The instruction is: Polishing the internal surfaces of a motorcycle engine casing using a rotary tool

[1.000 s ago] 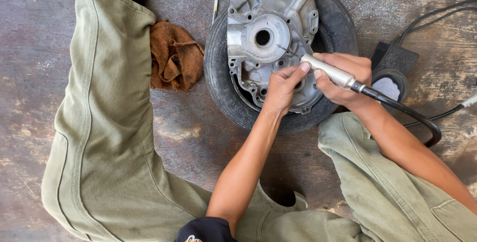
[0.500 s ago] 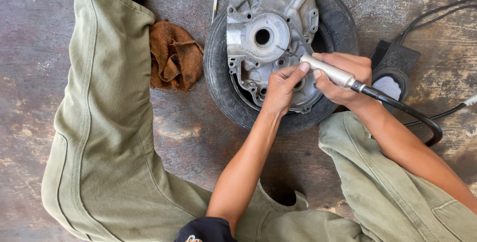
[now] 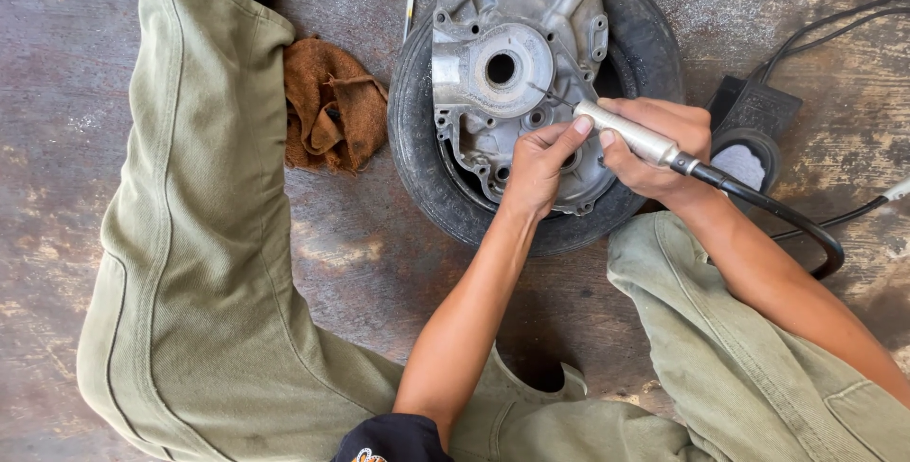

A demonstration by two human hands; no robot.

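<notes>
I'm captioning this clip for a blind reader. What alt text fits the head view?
Seen from above, a seated person's right hand holds a slim metal rotary handpiece, its thin bit on a grey engine casing lying in a black tyre. The left hand steadies the tool's front end. A brown rag lies on the concrete floor.

Slim silver rotary handpiece (image 3: 627, 135) held nearly level, thin bit pressed against grey cast-aluminium engine casing (image 3: 507, 73). Casing laid flat inside black tyre (image 3: 417, 154), round bore upward, surface dull and pitted.
</notes>
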